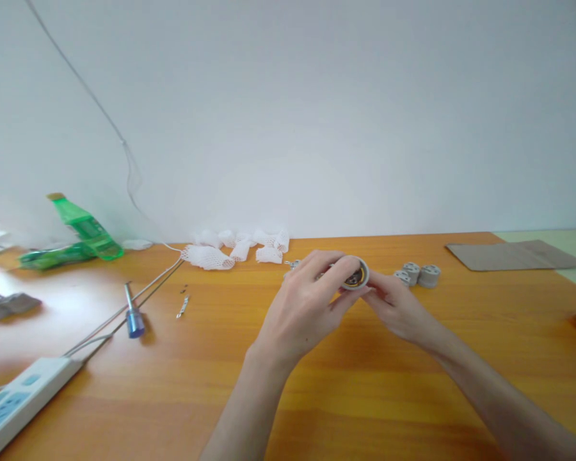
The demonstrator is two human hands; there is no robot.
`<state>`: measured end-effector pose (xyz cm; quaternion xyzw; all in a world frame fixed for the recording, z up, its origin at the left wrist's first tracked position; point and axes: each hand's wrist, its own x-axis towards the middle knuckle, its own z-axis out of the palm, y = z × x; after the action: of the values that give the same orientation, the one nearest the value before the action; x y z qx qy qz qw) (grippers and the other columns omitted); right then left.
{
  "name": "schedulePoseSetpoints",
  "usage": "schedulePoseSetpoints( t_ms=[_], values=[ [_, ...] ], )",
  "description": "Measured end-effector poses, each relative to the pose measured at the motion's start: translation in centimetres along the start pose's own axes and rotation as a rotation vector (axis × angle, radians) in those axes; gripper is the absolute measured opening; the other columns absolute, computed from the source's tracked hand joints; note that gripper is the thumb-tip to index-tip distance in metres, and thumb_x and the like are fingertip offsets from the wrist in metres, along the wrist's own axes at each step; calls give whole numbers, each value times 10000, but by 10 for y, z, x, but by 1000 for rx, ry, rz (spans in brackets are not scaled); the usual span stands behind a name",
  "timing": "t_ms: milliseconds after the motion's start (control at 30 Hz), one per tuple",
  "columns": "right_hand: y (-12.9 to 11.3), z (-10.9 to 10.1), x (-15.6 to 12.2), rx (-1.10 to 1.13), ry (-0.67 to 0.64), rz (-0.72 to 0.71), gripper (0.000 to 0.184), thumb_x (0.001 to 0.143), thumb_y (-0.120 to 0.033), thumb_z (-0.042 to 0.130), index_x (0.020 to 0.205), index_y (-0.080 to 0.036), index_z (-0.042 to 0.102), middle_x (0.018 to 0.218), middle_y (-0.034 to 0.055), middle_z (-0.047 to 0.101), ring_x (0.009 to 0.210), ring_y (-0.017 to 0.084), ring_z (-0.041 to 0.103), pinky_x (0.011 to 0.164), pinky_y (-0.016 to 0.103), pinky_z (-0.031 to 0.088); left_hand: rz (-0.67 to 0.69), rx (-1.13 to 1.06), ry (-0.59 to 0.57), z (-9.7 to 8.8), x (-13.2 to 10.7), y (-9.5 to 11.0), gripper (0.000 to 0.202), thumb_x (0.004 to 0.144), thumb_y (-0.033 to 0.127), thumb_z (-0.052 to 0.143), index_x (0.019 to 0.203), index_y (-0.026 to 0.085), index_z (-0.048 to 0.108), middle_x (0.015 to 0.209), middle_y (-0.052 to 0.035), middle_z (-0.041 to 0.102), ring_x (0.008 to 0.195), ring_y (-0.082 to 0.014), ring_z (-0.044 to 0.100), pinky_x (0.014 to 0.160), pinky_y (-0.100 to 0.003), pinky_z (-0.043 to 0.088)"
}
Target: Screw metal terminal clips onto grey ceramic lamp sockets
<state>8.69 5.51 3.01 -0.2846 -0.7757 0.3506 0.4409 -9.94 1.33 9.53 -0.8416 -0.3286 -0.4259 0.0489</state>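
Observation:
A round white lamp socket (361,274) is held up above the table, its open end showing a dark inside with a brass-coloured ring. My left hand (304,301) is closed around its left side, fingers over the top and thumb below. From the right, the closed fingers of my right hand (394,303) grip the same socket, partly hidden behind it. Several white ceramic pieces with holes (429,276) stand just beyond my right hand. Behind my left fingers, small metal parts (292,264) are partly covered.
Left on the wooden table (365,397) are a blue-handled screwdriver (134,320), a small metal strip (183,307), a power strip (26,400) with cables and green bottles (93,234). White foam nets (208,256) lie along the wall; cardboard (513,255) lies far right.

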Motion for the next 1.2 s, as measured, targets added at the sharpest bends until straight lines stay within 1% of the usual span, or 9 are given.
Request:
schedulePoseSetpoints(
  t_ms=[133, 300, 433, 533, 633, 800, 967, 1067, 1200],
  values=[
    [1, -2, 0, -30, 16, -21, 198, 993, -235, 508, 1044, -205, 696, 978, 45, 739, 888, 211, 670, 837, 333, 545, 14, -3, -7, -1, 1, 1, 185, 917, 160, 666, 1078, 221, 597, 1066, -45, 719, 987, -174, 681, 860, -296, 556],
    [3, -1, 0, -27, 5, -24, 225, 996, -219, 498, 1109, -209, 692, 1075, 58, 745, 945, 217, 679, 859, 338, 543, 15, 31, -18, -1, 0, 0, 94, 940, 197, 645, 1031, 214, 636, 1084, -73, 711, 988, -184, 675, 850, -315, 566],
    [3, -1, 1, -16, -7, -9, 218, 1006, -238, 490, 1110, -220, 681, 1100, 55, 738, 977, 216, 675, 899, 352, 529, 17, 50, -29, -1, 0, 1, 55, 953, 225, 631, 1000, 206, 652, 1113, -91, 697, 966, -181, 675, 832, -314, 573],
    [3, -2, 0, -36, 1, -2, 191, 1004, -242, 490, 1058, -220, 672, 1037, 50, 735, 958, 223, 669, 879, 351, 532, 16, 60, -40, -1, 0, 1, 53, 960, 233, 621, 990, 203, 652, 1113, -95, 703, 967, -182, 676, 833, -316, 575],
    [4, -2, -1, -65, -4, 3, 178, 1004, -245, 485, 996, -216, 660, 961, 44, 724, 909, 221, 660, 850, 345, 534, 28, 79, -26, -1, 1, 1, 55, 960, 244, 623, 981, 200, 649, 1053, -85, 722, 953, -182, 682, 831, -316, 575],
    [5, -1, -1, -57, -11, -2, 179, 1004, -251, 486, 1033, -218, 660, 970, 39, 721, 918, 216, 661, 826, 327, 533, 27, 60, 16, 0, 0, 1, 87, 943, 242, 652, 1014, 193, 639, 1006, -66, 740, 921, -174, 695, 804, -304, 574],
    [6, -1, -2, -50, -1, 19, 163, 1003, -260, 484, 1000, -225, 643, 925, 40, 707, 955, 232, 658, 876, 358, 530, -15, -26, 2, 1, 0, 0, 42, 945, 210, 641, 983, 207, 658, 1076, -82, 731, 993, -190, 692, 837, -316, 575],
    [7, -1, -3, -66, 5, 22, 166, 1004, -279, 486, 988, -224, 641, 923, 42, 711, 907, 226, 658, 819, 342, 539, -31, -57, -21, 0, 1, 0, 48, 951, 214, 631, 985, 208, 663, 1057, -81, 725, 985, -188, 689, 842, -315, 576],
    [8, 0, -3, -90, 4, 27, 168, 999, -285, 490, 944, -216, 634, 878, 38, 703, 832, 213, 644, 764, 326, 533, -25, 4, -49, -1, 0, 0, 74, 960, 247, 621, 977, 190, 665, 1030, -92, 720, 971, -198, 681, 836, -329, 572]
  ],
)
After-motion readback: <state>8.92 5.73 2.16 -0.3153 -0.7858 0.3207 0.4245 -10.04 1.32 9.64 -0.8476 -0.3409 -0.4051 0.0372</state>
